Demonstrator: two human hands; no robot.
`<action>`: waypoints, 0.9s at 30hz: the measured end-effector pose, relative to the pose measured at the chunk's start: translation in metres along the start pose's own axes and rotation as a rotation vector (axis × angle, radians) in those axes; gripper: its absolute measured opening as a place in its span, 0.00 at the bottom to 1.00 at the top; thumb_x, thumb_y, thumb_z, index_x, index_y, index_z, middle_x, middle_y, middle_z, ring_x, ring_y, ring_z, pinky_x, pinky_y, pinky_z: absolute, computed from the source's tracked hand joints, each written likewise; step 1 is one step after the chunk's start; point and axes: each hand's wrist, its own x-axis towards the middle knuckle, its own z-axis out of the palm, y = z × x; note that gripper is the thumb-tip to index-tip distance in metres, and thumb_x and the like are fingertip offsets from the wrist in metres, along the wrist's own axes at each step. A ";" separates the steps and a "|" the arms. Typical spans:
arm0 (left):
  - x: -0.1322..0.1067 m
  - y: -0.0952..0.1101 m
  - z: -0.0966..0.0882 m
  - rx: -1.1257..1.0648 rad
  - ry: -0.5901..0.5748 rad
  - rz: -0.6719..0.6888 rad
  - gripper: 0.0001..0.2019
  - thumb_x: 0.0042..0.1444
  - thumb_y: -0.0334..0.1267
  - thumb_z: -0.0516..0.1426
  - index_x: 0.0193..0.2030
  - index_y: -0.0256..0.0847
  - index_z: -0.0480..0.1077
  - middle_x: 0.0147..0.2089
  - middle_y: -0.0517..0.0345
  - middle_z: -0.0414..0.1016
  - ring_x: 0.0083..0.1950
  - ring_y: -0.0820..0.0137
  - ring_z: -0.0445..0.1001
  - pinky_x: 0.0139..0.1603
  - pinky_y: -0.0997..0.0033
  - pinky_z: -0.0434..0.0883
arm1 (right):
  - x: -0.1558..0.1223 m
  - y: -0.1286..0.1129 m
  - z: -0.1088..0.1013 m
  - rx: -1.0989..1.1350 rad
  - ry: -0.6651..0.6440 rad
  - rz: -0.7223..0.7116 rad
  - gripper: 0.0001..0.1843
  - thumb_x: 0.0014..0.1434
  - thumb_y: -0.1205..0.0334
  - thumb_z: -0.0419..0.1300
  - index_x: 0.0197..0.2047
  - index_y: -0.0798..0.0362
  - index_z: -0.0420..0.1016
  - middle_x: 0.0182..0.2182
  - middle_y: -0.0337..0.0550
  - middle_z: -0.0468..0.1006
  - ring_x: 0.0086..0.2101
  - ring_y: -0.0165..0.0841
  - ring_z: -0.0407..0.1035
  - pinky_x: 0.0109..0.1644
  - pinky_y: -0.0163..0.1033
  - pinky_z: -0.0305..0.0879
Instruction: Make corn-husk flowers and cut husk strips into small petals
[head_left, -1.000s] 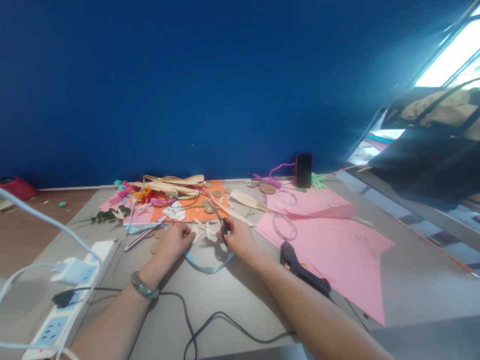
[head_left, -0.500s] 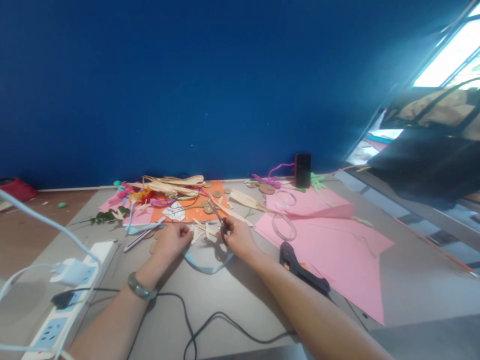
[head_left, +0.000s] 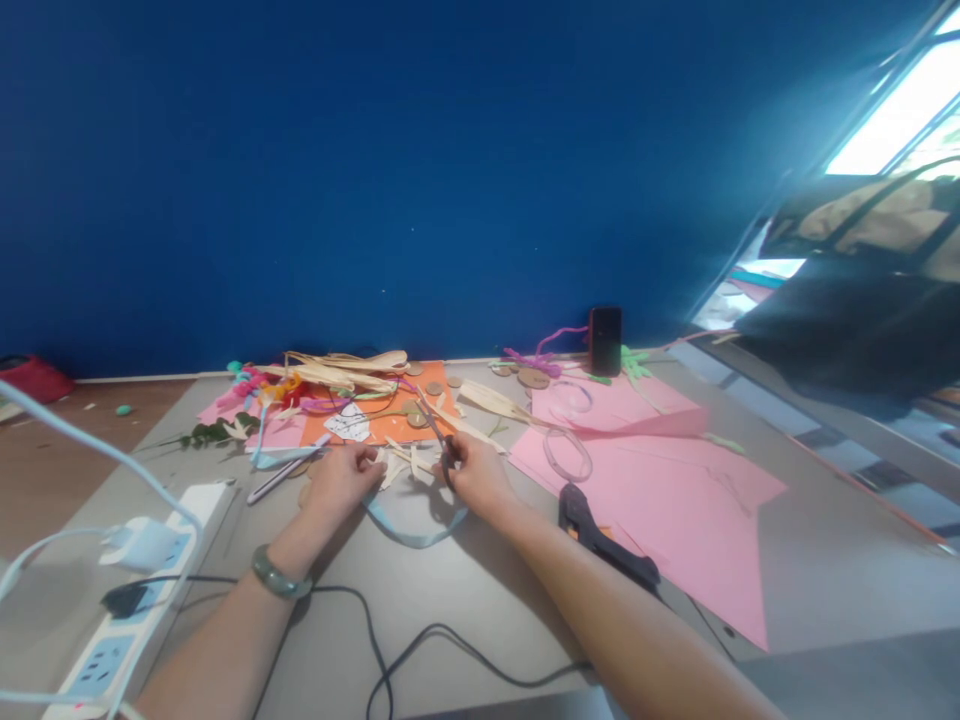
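Note:
My right hand (head_left: 480,475) is closed around the dark handles of a pair of scissors (head_left: 433,418), whose blades point up and left over the orange paper. To its left, my left hand (head_left: 343,480) has thumb and fingers pinched together beside pale straw-coloured strips (head_left: 405,462). What lies inside that pinch is too small to make out. A light blue ribbon (head_left: 414,541) loops on the table below and between both hands. A white pen-like tool (head_left: 289,470) rests left of my left hand.
Behind the hands lie orange paper (head_left: 386,430), a raffia bundle (head_left: 345,372) and wooden discs (head_left: 534,378). Right are pink sheets (head_left: 660,510), a tape roll (head_left: 568,455), a black glue gun (head_left: 607,540) and an upright phone (head_left: 605,341). A power strip (head_left: 112,650) and black cable (head_left: 442,632) lie nearer.
My left hand and wrist have shifted very slightly left. My right hand and the scissors look almost unmoved.

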 end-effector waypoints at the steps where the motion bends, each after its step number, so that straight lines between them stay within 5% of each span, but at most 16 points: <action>1: 0.000 0.000 0.000 0.001 0.004 0.017 0.12 0.48 0.42 0.56 0.37 0.39 0.73 0.25 0.60 0.75 0.28 0.68 0.73 0.28 0.72 0.61 | 0.000 0.000 0.000 0.000 -0.004 0.003 0.05 0.44 0.66 0.60 0.25 0.52 0.66 0.23 0.36 0.71 0.25 0.29 0.62 0.28 0.32 0.53; 8: -0.008 0.007 0.005 0.115 0.042 0.110 0.13 0.47 0.43 0.59 0.39 0.39 0.73 0.24 0.61 0.71 0.27 0.68 0.70 0.26 0.72 0.59 | 0.000 -0.001 0.000 -0.010 -0.008 0.011 0.05 0.44 0.66 0.60 0.25 0.52 0.66 0.23 0.36 0.72 0.25 0.30 0.63 0.28 0.32 0.54; 14: -0.010 0.002 0.021 0.089 0.137 0.511 0.07 0.53 0.37 0.55 0.38 0.42 0.72 0.39 0.54 0.72 0.42 0.64 0.70 0.41 0.67 0.66 | 0.001 0.002 0.003 0.005 0.002 0.014 0.05 0.44 0.65 0.61 0.25 0.52 0.67 0.23 0.35 0.72 0.25 0.30 0.64 0.28 0.32 0.55; 21: -0.006 -0.001 0.025 0.026 0.222 0.533 0.08 0.56 0.31 0.51 0.38 0.41 0.70 0.38 0.54 0.71 0.42 0.64 0.70 0.43 0.64 0.68 | 0.000 -0.001 0.013 0.050 -0.031 0.007 0.04 0.48 0.63 0.60 0.28 0.52 0.69 0.26 0.38 0.76 0.27 0.31 0.67 0.29 0.32 0.56; 27: -0.007 0.000 0.034 0.289 0.129 0.717 0.14 0.58 0.32 0.51 0.48 0.44 0.73 0.53 0.45 0.66 0.55 0.55 0.64 0.51 0.51 0.63 | 0.000 -0.006 -0.008 -0.181 -0.023 0.034 0.04 0.48 0.66 0.60 0.31 0.51 0.70 0.29 0.38 0.77 0.29 0.32 0.67 0.30 0.33 0.53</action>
